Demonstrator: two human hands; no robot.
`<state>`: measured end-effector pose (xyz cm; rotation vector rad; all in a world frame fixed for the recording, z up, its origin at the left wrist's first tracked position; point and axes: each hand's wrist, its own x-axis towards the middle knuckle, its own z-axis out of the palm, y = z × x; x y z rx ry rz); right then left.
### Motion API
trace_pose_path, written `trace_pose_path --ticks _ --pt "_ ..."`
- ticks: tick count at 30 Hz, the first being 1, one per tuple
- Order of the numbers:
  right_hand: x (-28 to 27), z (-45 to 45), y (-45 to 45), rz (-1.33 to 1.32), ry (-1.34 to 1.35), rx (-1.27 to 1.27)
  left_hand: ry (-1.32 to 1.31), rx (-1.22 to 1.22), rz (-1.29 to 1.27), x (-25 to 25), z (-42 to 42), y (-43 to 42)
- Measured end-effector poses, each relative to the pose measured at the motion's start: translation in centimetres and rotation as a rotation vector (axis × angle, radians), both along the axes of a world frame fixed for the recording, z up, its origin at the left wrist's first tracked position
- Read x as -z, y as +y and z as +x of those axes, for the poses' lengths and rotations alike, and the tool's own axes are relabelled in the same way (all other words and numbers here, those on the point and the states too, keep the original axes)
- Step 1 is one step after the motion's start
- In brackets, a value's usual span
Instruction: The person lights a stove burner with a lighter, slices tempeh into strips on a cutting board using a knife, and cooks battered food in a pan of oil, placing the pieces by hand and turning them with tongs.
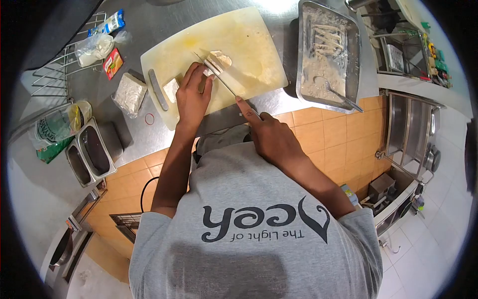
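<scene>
My right hand is closed round the handle of a knife, its index finger stretched along the blade's back. The blade lies across a pale, partly sliced block on the white cutting board. My left hand has its bent fingers pressed on the near end of this block, left of the blade. Another white piece rests on the board just left of my left hand. The fingertips partly hide the slices.
Right of the board stands a metal tray with floury strips and a spoon. To the left are a wrapped white block, a red packet, a plastic bag, a red rubber band and metal containers.
</scene>
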<state>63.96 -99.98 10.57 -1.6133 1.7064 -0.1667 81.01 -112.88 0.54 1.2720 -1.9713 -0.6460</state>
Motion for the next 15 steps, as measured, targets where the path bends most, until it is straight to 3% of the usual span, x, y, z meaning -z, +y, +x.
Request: trace_pose_path --ticks 9,15 --pt "0.3 -0.2 -0.8 0.025 0.014 -0.014 -0.007 -0.011 -0.004 0.0 -0.2 -0.1" --pt "4.4 -0.6 -0.8 -0.107 -0.113 0.017 0.017 -0.046 0.051 0.2 -0.2 0.2"
